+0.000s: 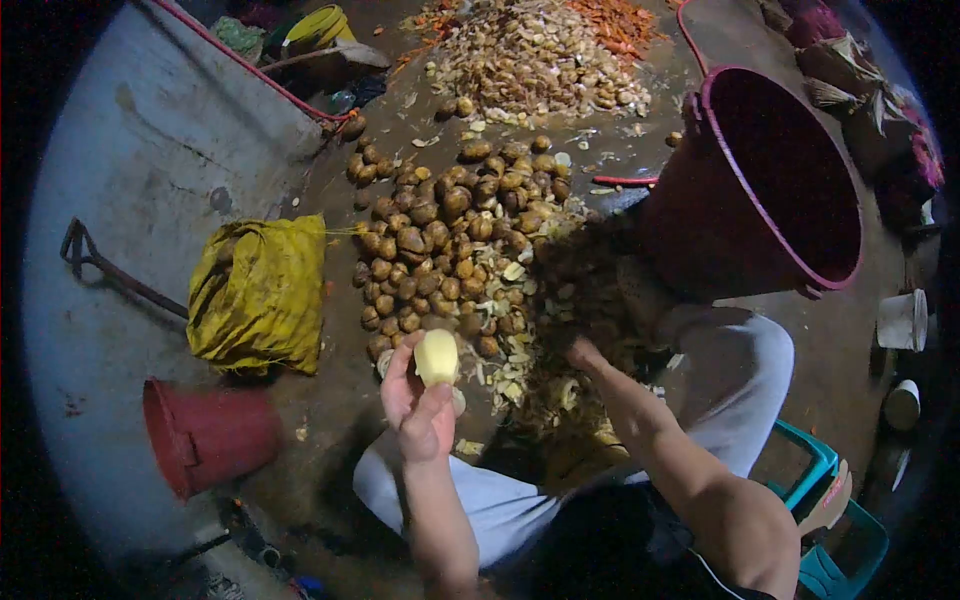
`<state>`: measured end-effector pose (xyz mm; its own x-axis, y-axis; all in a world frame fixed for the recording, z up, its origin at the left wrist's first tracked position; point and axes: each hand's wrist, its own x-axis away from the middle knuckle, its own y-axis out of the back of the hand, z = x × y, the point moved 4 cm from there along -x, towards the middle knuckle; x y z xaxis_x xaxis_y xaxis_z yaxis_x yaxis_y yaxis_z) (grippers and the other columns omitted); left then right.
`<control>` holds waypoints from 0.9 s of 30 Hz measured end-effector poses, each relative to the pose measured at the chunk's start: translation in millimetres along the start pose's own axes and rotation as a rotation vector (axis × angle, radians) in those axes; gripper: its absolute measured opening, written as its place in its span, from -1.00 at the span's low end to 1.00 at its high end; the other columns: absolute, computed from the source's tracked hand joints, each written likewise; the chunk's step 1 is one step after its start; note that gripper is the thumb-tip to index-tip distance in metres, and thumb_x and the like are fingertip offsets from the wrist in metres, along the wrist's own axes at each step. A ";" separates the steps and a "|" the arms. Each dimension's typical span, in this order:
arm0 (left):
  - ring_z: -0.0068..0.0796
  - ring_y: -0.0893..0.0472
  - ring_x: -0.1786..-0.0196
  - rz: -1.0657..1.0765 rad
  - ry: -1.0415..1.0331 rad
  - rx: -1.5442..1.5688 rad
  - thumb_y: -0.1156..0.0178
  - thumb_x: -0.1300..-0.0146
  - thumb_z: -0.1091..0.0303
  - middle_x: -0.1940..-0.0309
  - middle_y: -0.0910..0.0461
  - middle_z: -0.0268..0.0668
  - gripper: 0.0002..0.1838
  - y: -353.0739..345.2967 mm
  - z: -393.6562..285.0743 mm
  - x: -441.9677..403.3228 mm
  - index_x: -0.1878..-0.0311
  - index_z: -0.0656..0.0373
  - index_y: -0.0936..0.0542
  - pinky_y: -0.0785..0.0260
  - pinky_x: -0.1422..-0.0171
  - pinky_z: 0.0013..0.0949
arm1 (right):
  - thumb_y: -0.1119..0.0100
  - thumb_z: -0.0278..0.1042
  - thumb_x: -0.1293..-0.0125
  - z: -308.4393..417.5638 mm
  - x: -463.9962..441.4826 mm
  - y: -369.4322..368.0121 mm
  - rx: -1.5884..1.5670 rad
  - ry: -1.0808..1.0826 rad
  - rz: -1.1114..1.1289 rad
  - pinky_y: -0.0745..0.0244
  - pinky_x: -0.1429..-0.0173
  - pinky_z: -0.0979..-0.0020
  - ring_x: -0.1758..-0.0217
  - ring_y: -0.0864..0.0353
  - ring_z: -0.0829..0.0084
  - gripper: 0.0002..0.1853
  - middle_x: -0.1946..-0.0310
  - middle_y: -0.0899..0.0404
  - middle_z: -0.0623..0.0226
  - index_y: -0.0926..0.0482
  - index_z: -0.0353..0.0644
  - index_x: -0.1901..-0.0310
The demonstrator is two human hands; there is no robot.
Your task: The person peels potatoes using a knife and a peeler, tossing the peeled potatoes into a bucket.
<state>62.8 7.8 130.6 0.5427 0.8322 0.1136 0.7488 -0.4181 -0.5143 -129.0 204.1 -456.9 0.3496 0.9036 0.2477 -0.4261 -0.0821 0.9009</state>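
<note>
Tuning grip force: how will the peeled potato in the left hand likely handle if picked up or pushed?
The peeled potato is probably slippery, since its bare pale-yellow surface looks smooth. Its rounded shape suggests it could roll if set down and pushed. It's likely firm rather than floppy: no sag shows in the left hand.

My left forearm [443,520] extends forward, uncovered. My left hand [415,400] is raised at its end in a grip position: the fingers [398,362] curl along the outer side, and the thumb [432,405] bears from the near side. My right arm [650,425], also bare, angles forward and inward from the right. My right hand [583,353] lies ahead of the left, well apart from it; shadow and blur obscure its finger position.
</note>
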 end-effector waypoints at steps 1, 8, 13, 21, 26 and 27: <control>-0.32 -0.49 -0.11 -0.042 0.007 0.011 -0.36 0.06 0.49 -0.06 -0.48 -0.14 -0.24 1.2 -1.3 -1.2 -0.27 0.35 -0.29 -0.38 -0.18 -0.32 | -0.13 -0.23 -0.22 6.6 -1.4 -11.4 -0.307 -0.260 0.176 -0.48 -0.02 0.09 -0.01 -0.53 0.03 -0.59 0.04 -0.57 -0.02 -0.56 -0.16 -0.09; -0.25 -0.49 -0.14 -0.092 0.037 -0.084 -0.42 0.09 0.37 -0.11 -0.44 -0.09 -0.12 10.6 -8.2 -16.9 -0.32 0.40 -0.22 -0.29 -0.33 -0.28 | -0.13 -0.06 -0.28 25.9 1.0 1.9 -0.498 -0.540 0.382 -0.48 0.07 0.01 0.19 -0.53 -0.10 -0.45 0.19 -0.55 -0.17 -0.41 -0.12 -0.25; -0.36 -0.50 -0.11 -0.041 -0.038 -0.095 -0.46 0.07 0.52 -0.08 -0.46 -0.16 -0.20 -0.5 -7.2 -23.1 -0.28 0.38 -0.29 -0.36 -0.22 -0.36 | -0.10 -0.22 -0.24 56.1 -10.9 83.2 -0.287 -0.376 0.278 -0.52 0.07 0.05 0.14 -0.58 -0.02 -0.59 0.22 -0.60 -0.07 -0.54 -0.18 -0.10; -0.41 -0.50 -0.10 0.141 -0.138 -0.186 -0.44 -0.03 0.49 -0.06 -0.49 -0.20 -0.29 -22.6 -0.6 -10.3 -0.25 0.36 -0.34 -0.33 -0.24 -0.37 | -0.15 -0.44 -0.11 91.9 -43.2 342.8 -0.418 -0.172 0.050 -0.52 0.10 0.01 0.18 -0.61 -0.14 -0.62 0.26 -0.60 -0.16 -0.47 -0.29 -0.01; -0.39 -0.51 -0.11 0.180 -0.153 -0.211 -0.45 -0.03 0.49 -0.06 -0.50 -0.21 -0.33 -32.0 7.5 3.2 -0.22 0.33 -0.39 -0.33 -0.26 -0.35 | -0.11 -0.51 -0.08 127.2 -3.3 485.8 -0.100 -0.100 -0.041 -0.61 0.14 0.06 0.10 -0.66 -0.02 -0.60 0.22 -0.64 -0.10 -0.59 -0.30 -0.02; -0.39 -0.52 -0.10 0.200 -0.175 -0.250 -0.44 -0.03 0.49 -0.06 -0.50 -0.22 -0.34 -33.7 7.7 5.6 -0.23 0.33 -0.39 -0.34 -0.26 -0.33 | -0.16 -0.43 -0.09 130.2 -3.0 499.6 -0.037 -0.123 -0.032 -0.58 0.04 0.05 0.07 -0.65 -0.02 -0.59 0.16 -0.63 -0.11 -0.57 -0.28 -0.04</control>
<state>37.7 29.3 142.0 0.6306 0.7657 -0.1266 0.7161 -0.6369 -0.2855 -234.3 105.6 38.8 0.4623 0.8469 0.2627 -0.4426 -0.0363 0.8960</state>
